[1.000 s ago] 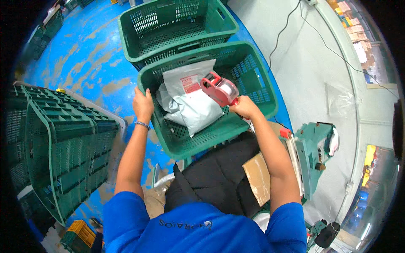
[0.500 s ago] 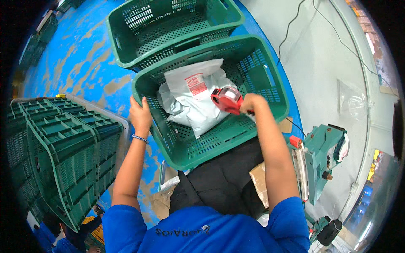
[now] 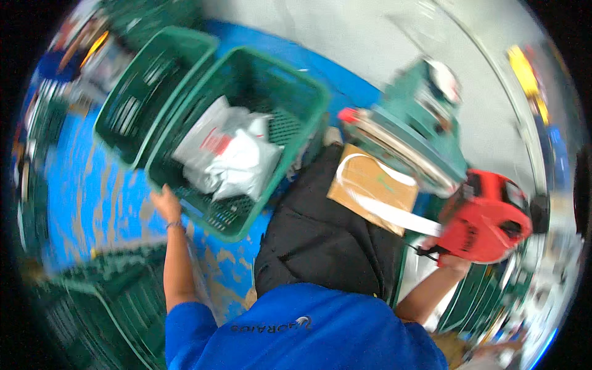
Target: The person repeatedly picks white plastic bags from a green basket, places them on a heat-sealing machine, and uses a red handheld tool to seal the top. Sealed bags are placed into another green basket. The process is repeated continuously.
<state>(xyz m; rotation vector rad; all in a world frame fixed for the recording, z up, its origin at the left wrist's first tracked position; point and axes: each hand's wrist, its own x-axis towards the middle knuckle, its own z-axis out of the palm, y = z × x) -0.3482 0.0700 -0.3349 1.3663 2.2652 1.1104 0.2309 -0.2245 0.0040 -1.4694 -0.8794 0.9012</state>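
My left hand (image 3: 165, 205) grips the near left corner of a green plastic basket (image 3: 250, 227), fingers around its rim. Inside the basket lie crumpled white and silver-grey plastic mailer bags (image 3: 243, 157), the grey one with a red printed patch. My right hand (image 3: 455, 265), well off to the right, is closed around a red label gun (image 3: 487, 219) that hides most of its fingers. A long white paper strip (image 3: 394, 216) trails from the gun and curls over a brown cardboard piece (image 3: 379, 191).
A second green basket (image 3: 120, 102) adjoins the first on its left. Beyond the cardboard stands a green bench sealer (image 3: 425, 132) on the pale floor. Stacked green crates (image 3: 117, 302) stand at the lower left, beside the blue floor (image 3: 74, 185). The view is blurred by motion.
My right hand has lifted the label gun out of the basket and swung it far right; a paper strip now trails from it. My left hand stays at the basket while the view has turned right.
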